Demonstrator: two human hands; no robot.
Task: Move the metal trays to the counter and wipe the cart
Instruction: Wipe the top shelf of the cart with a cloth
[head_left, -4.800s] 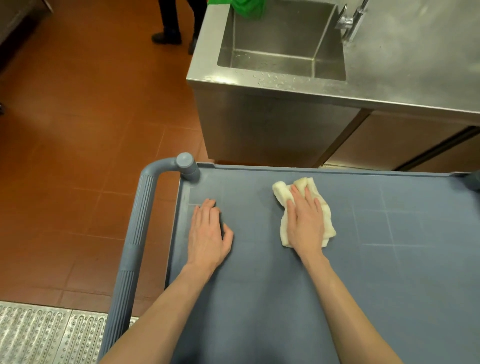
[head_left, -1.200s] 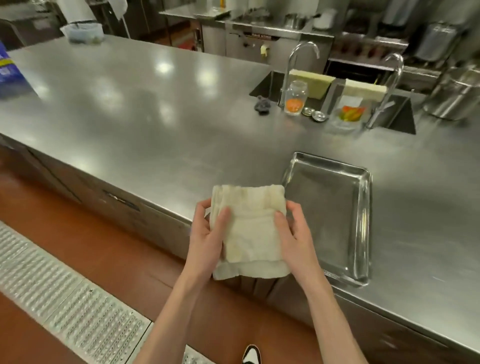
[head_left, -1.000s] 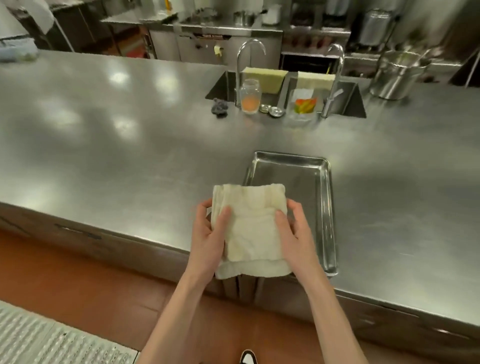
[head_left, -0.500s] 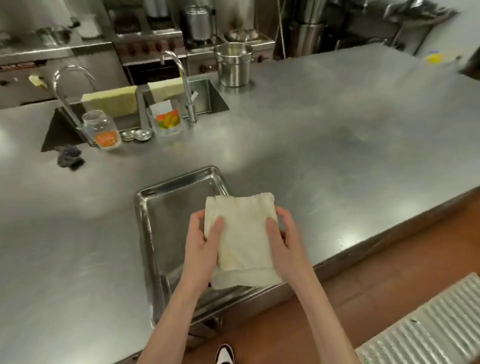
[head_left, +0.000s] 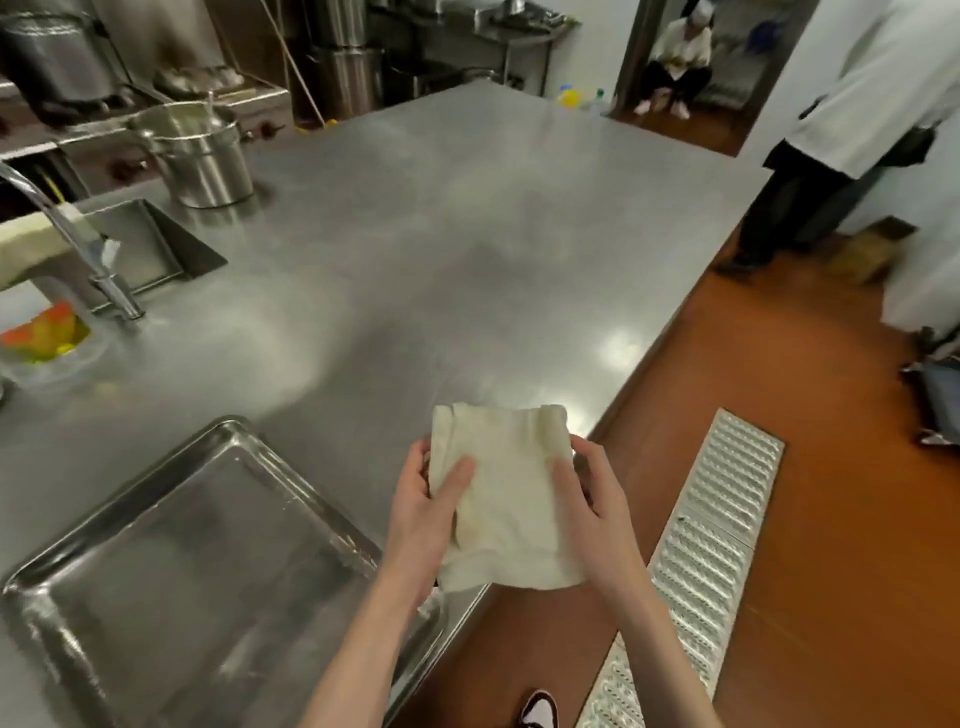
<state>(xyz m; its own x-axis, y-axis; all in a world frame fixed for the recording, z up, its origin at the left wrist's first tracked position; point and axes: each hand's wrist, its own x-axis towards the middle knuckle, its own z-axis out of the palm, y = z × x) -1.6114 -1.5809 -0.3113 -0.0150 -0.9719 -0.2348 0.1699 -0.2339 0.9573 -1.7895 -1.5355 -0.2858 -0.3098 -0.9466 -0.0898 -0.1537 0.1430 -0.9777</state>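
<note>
Since the frame half a second back the view has swung right: the metal tray now sits at the lower left on the steel counter, and the cloth, which hung over the tray then, is now held above the counter's near edge just right of it. Both hands kept their hold throughout. The left hand grips the folded cream cloth along its left side, thumb laid across the top face and fingers curled under. The right hand mirrors it on the right side, thumb on top, fingers wrapped round the edge behind. The cloth is held flat between them, clear of the counter surface. The cart is out of view. A steel pot stands by the sink further back, and a floor drain grate runs alongside the counter.
</note>
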